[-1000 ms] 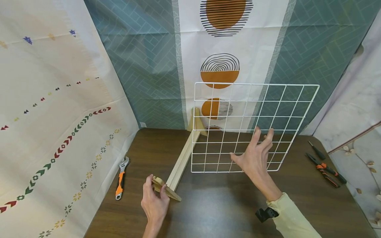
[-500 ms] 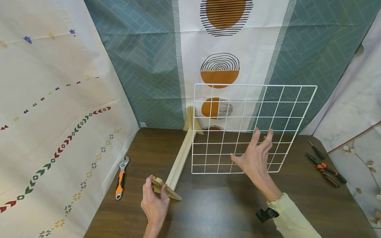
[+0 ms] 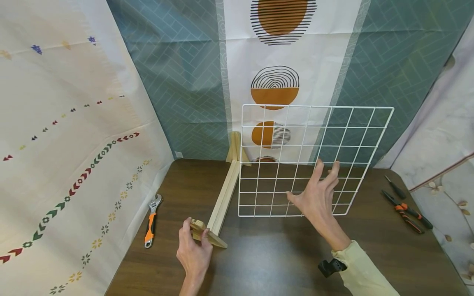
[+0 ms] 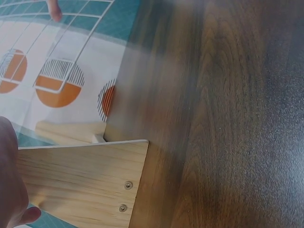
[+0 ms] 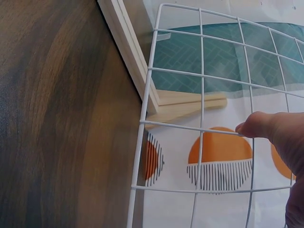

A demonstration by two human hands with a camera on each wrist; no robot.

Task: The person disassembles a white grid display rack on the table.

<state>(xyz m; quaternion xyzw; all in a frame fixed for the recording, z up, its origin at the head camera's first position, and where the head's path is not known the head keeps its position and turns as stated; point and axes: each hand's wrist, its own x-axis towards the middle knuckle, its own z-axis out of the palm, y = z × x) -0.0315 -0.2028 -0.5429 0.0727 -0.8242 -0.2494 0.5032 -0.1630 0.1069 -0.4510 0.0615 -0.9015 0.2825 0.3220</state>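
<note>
My left hand (image 3: 194,255) grips the near end board (image 3: 216,238) of a pale wooden stand between thumb and fingers. A long rail (image 3: 224,198) runs from it to the splayed far end piece (image 3: 234,149) by the back wall. Two screw heads (image 4: 125,196) show on the near board in the left wrist view. To the right, my right hand (image 3: 318,197) holds a white wire grid panel (image 3: 281,145) upright, fingers spread across the wires. Its thumb (image 5: 254,125) lies on a wire in the right wrist view. The grid's left edge stands just right of the rail.
An adjustable wrench (image 3: 151,222) with an orange handle lies at the brown table's left edge. At the right lie pliers (image 3: 407,211) and a screwdriver (image 3: 395,188). Patterned cloths (image 3: 192,82) hang behind and along both sides of the table.
The stand's far end has swung slightly left, out from behind the grid. The grid's upper right corner has dipped a little. Both hands keep their holds.
</note>
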